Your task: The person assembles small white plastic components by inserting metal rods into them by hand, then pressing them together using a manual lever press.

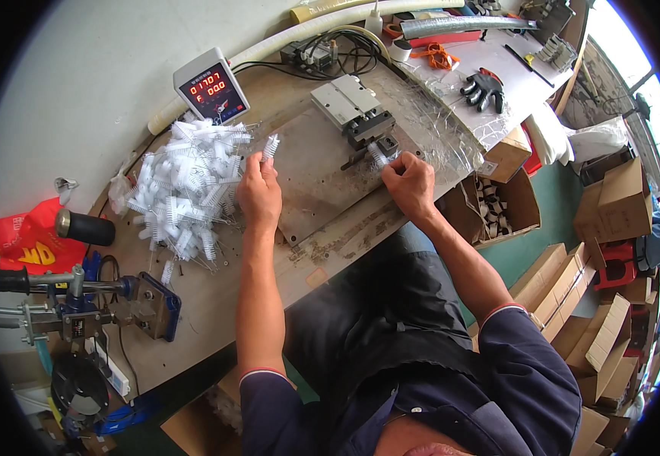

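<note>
Between the thumb and fingers of my left hand (pixel 260 190) stands a small white bristle brush (pixel 271 146), upright at the edge of a heap. That heap of white brushes (pixel 185 190) with thin wire stems lies on the bench to the left. My right hand (pixel 408 182) is closed in a pinch on another white brush (pixel 378 156), whose end is at the dark jaw of a small pneumatic fixture (pixel 368 125). My fingers hide part of that brush; I cannot tell whether the jaw grips it.
A counter box with a red display (pixel 213 90) stands behind the heap. At the lower left is a hand-lever press (pixel 132 304), near a black cylinder (pixel 85 227). A cardboard box of parts (pixel 501 209) sits right of the bench; a glove (pixel 484 89) lies on the far table.
</note>
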The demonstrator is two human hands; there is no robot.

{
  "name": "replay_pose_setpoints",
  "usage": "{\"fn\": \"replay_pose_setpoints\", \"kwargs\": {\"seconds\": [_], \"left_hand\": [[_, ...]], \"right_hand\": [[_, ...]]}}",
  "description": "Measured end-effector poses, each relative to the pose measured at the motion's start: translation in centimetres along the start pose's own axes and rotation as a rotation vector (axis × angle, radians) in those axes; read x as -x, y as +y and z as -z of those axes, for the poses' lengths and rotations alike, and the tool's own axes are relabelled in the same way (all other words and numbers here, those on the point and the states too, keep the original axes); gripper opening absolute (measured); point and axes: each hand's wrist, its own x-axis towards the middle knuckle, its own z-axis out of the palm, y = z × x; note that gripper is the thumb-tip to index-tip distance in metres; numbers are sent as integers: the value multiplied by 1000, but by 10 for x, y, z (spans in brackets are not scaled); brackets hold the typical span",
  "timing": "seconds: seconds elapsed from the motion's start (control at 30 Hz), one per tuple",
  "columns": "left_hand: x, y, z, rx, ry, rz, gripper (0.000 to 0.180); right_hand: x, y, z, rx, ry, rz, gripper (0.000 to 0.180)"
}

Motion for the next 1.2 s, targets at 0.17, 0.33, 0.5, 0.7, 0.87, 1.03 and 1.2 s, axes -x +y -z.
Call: {"fn": "replay_pose_setpoints", "kwargs": {"seconds": [0.17, 0.33, 0.5, 0.7, 0.87, 1.03, 1.2], "left_hand": [[1, 0, -1, 24, 5, 17, 16], [2, 1, 0, 45, 25, 27, 17], [2, 0, -2, 28, 46, 47, 17], [5, 7, -5, -23, 61, -81, 19], [12, 39, -11, 115, -141, -22, 18], [19, 78, -35, 88, -247, -208, 12], [22, 95, -51, -14, -320, -350, 15]], "right_hand": [[0, 0, -4, -39, 42, 1, 15], [1, 0, -5, -43, 48, -6, 16], [-1, -2, -7, -28, 25, -15, 23], [-3, -2, -7, -23, 30, -49, 26], [-3, 1, -8, -36, 37, -45, 26], [-3, 2, -9, -11, 73, 7, 25], [-3, 0, -8, -33, 87, 7, 23]]}}
